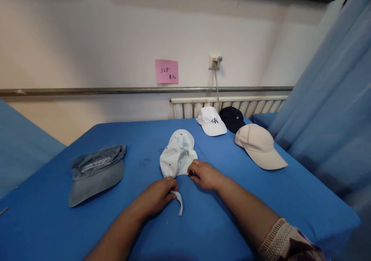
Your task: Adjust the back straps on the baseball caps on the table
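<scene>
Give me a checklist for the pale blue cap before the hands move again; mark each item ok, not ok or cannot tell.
1. Left hand gripping the strap: ok.
2. Right hand at the back edge of the pale blue cap: ok.
3. Strap's loose end fastened: not ok, it hangs free.
4. Dark piece at the right fingertips identified: cannot tell, mostly covered.
5. Grey cap and beige cap apart from it: ok.

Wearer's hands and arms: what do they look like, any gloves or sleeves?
Left hand and right hand both bare: no gloves, no watch visible. Right sleeve: cream openwork trim, dark purplish pattern beyond. No left sleeve in view.
</scene>
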`<act>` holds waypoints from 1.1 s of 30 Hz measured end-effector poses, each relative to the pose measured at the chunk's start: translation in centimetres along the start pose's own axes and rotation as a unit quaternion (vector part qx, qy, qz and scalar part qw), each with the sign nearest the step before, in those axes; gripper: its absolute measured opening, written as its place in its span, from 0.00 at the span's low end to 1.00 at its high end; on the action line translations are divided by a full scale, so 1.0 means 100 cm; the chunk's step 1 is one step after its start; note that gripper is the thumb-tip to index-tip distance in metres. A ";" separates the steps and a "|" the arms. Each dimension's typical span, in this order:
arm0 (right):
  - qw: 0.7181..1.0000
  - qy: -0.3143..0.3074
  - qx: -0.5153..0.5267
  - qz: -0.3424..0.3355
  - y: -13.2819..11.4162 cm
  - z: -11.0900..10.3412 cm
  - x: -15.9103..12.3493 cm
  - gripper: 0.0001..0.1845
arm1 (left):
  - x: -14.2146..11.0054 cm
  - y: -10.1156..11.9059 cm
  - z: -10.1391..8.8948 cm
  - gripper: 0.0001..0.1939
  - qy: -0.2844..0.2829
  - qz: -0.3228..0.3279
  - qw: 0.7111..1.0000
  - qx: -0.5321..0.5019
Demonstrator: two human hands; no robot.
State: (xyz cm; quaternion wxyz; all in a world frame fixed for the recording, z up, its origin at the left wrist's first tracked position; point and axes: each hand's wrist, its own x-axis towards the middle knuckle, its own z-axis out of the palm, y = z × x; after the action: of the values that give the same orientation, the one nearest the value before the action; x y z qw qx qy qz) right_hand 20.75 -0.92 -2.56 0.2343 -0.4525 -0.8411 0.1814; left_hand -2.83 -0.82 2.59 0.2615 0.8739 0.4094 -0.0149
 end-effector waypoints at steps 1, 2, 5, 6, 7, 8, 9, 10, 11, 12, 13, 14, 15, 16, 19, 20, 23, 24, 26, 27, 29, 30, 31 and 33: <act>1.000 0.001 0.001 0.001 0.000 0.000 0.000 0.11 | 0.000 0.000 0.000 0.05 0.003 -0.003 1.000 -0.005; 1.000 0.001 0.003 0.001 0.000 0.001 0.000 0.11 | 0.000 0.000 0.000 0.05 0.010 -0.006 1.000 -0.016; 1.000 -0.003 0.004 0.002 0.001 0.002 0.001 0.13 | 0.003 0.003 0.000 0.07 0.043 -0.008 0.996 -0.079; 1.000 -0.005 0.003 0.002 0.001 0.002 0.001 0.15 | 0.005 0.005 0.000 0.07 0.058 -0.009 0.994 -0.097; 1.000 -0.006 0.001 0.002 0.001 0.003 0.002 0.17 | 0.007 0.006 0.000 0.08 0.073 -0.011 0.991 -0.111; 1.000 -0.007 -0.002 0.002 0.001 0.003 0.002 0.18 | 0.011 0.008 0.000 0.08 0.090 -0.015 0.989 -0.120; 1.000 -0.008 -0.004 0.003 0.000 0.003 0.003 0.18 | 0.015 0.010 0.000 0.09 0.109 -0.020 0.986 -0.125; 1.000 -0.008 -0.006 0.006 -0.001 0.002 0.004 0.17 | 0.020 0.011 0.000 0.10 0.129 -0.026 0.983 -0.128; 1.000 -0.008 -0.008 0.009 -0.001 0.002 0.004 0.15 | 0.025 0.011 0.000 0.12 0.149 -0.032 0.979 -0.133; 1.000 -0.009 -0.013 0.014 -0.002 0.002 0.005 0.13 | 0.030 0.011 0.001 0.14 0.170 -0.037 0.975 -0.141; 1.000 -0.010 -0.017 0.017 -0.002 0.002 0.005 0.11 | 0.036 0.010 0.002 0.15 0.191 -0.042 0.969 -0.151; 1.000 -0.010 -0.020 0.020 -0.003 0.001 0.005 0.10 | 0.040 0.008 0.004 0.16 0.210 -0.047 0.963 -0.164; 0.999 -0.010 -0.022 0.021 -0.003 0.001 0.005 0.09 | 0.044 0.005 0.007 0.17 0.224 -0.052 0.956 -0.184; 1.000 -0.008 -0.021 0.021 -0.003 0.001 0.005 0.10 | 0.047 0.002 0.010 0.17 0.231 -0.057 0.948 -0.211; 1.000 0.002 -0.010 0.027 -0.002 0.002 0.005 0.13 | 0.049 -0.008 0.021 0.18 0.212 -0.066 0.926 -0.305; 0.999 0.005 -0.006 0.032 -0.001 0.003 0.006 0.14 | 0.048 -0.011 0.024 0.18 0.203 -0.067 0.919 -0.331; 0.999 0.007 0.007 0.049 0.001 0.005 0.007 0.13 | 0.043 -0.014 0.029 0.16 0.203 -0.073 0.900 -0.379; 0.999 0.006 0.013 0.052 0.002 0.006 0.007 0.12 | 0.042 -0.014 0.030 0.15 0.206 -0.077 0.895 -0.388; 0.998 0.007 0.024 0.056 0.002 0.007 0.008 0.12 | 0.040 -0.014 0.030 0.17 0.208 -0.085 0.891 -0.394; 0.998 0.008 0.027 0.057 0.003 0.007 0.008 0.12 | 0.039 -0.013 0.031 0.18 0.205 -0.086 0.894 -0.390; 0.998 0.011 0.030 0.057 0.002 0.007 0.007 0.12 | 0.037 -0.013 0.031 0.19 0.200 -0.076 0.903 -0.371; 0.998 0.014 0.030 0.058 0.002 0.008 0.007 0.12 | 0.037 -0.012 0.032 0.20 0.200 -0.065 0.909 -0.360; 0.998 0.016 0.030 0.060 0.002 0.008 0.007 0.12 | 0.036 -0.012 0.032 0.20 0.202 -0.055 0.913 -0.350; 0.998 0.016 0.032 0.060 0.002 0.009 0.006 0.12 | 0.034 -0.011 0.033 0.22 0.204 -0.048 0.917 -0.339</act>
State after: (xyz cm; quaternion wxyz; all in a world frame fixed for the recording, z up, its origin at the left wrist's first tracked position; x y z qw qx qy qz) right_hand 20.07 -0.39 -3.27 0.2505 -0.4973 -0.8023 0.2151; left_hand -0.70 0.61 -1.59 0.4520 0.6964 0.4755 0.2909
